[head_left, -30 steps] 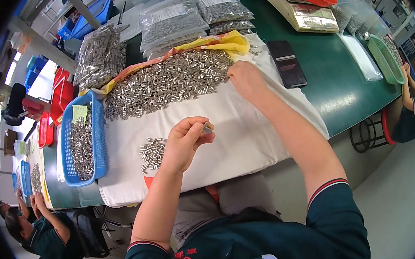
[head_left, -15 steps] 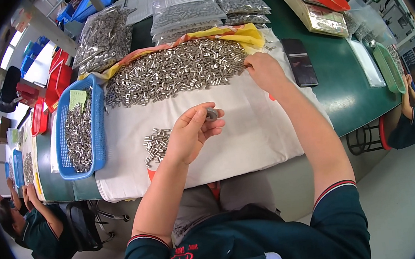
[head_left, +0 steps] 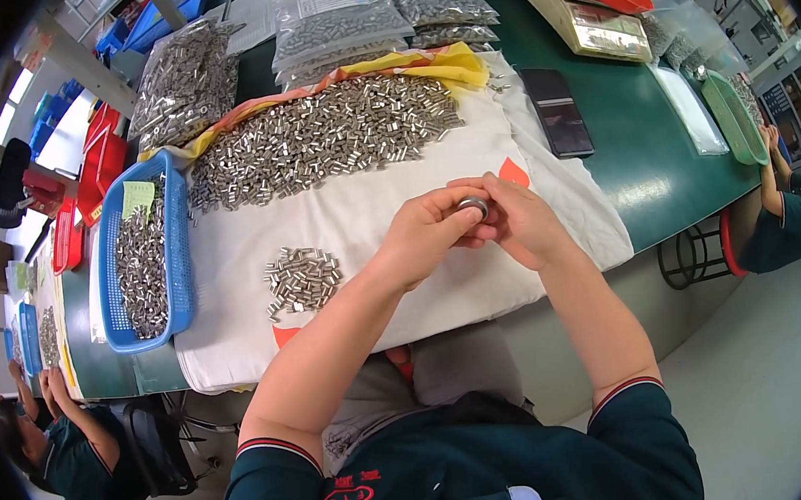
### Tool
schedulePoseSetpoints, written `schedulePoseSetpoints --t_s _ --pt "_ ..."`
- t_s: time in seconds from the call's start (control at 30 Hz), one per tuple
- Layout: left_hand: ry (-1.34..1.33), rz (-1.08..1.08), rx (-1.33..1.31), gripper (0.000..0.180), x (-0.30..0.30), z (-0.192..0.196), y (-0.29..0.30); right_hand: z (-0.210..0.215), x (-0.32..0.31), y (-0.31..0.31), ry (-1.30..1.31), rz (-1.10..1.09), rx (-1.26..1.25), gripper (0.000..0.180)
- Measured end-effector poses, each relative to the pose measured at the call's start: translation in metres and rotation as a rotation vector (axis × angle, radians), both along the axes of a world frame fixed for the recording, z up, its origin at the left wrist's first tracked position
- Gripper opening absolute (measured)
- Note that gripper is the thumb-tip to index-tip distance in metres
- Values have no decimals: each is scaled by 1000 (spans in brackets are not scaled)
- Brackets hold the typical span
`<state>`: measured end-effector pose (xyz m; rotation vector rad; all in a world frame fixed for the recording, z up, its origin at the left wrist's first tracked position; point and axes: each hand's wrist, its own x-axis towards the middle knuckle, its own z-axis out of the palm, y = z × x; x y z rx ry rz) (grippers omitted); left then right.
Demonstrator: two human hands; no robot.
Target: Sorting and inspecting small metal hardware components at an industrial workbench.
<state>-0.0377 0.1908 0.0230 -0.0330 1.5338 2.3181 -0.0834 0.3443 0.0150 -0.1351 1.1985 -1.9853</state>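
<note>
My left hand [head_left: 426,236] is closed on a round dark metal ring [head_left: 474,205], held above the right part of the white cloth [head_left: 397,318]. Against the ring, the fingers of my right hand [head_left: 528,226] are pinched together. Whatever they hold is hidden or too small to tell. Beyond both hands spreads a big heap of small shiny metal cylinders [head_left: 322,137], backed by a yellow and orange cloth [head_left: 460,63]. Left of my hands, a smaller pile of cylinders [head_left: 302,279] sits near the table's front.
A blue basket [head_left: 182,261] of cylinders stands at left. Behind the heap lie bags of metal parts [head_left: 335,20]. On the green table [head_left: 642,150] at right are a dark phone-like slab [head_left: 556,114] and a scale [head_left: 611,32]. Co-workers sit at both sides.
My right hand has left the right end of the heap and come back to my left hand. The left hand, still holding the ring, has shifted right.
</note>
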Motion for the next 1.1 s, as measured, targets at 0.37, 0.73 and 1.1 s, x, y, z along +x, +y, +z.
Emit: schedulePoseSetpoints --t_s 0.37,0.73,1.1 --pt "-89 -36 50 24 -22 -8 39 -8 6 37 -67 -307 -54 27" --pt "-144 -201 300 24 -20 -5 27 9 -8 54 170 -121 141 14" --pt "-38 -142 -101 24 17 -1 8 -14 -166 2 1368 -502 1316 12"
